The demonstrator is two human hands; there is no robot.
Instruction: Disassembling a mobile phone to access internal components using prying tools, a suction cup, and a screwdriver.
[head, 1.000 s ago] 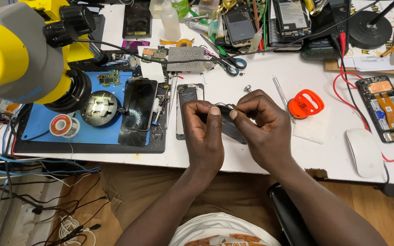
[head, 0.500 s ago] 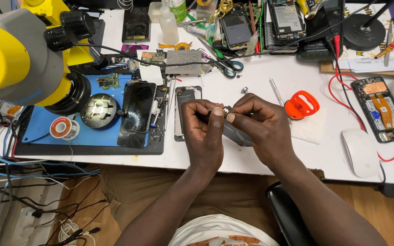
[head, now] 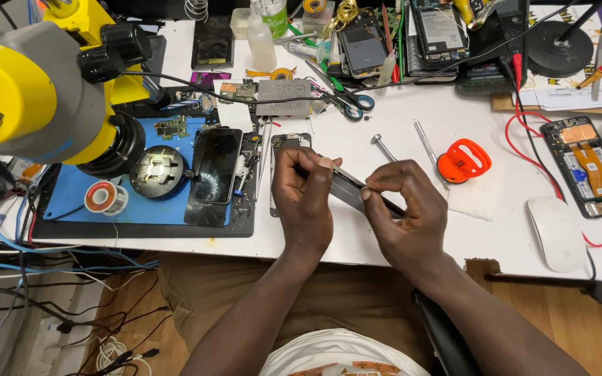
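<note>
Both hands gripping a dark phone over the white worktop (head: pixel 398 118).
Yellow microscope (head: pixel 29 90) is sitting far left above the blue mat (head: pixel 71 198); left hand (head: pixel 304 198) and right hand (head: pixel 405 216) are pinching the tilted phone (head: pixel 357 189) edge-on between them, orange suction cup (head: pixel 462 159) lying just right.

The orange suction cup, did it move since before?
No. The orange suction cup sits in the same spot beside the thin metal rod; only the camera shifted.
</note>
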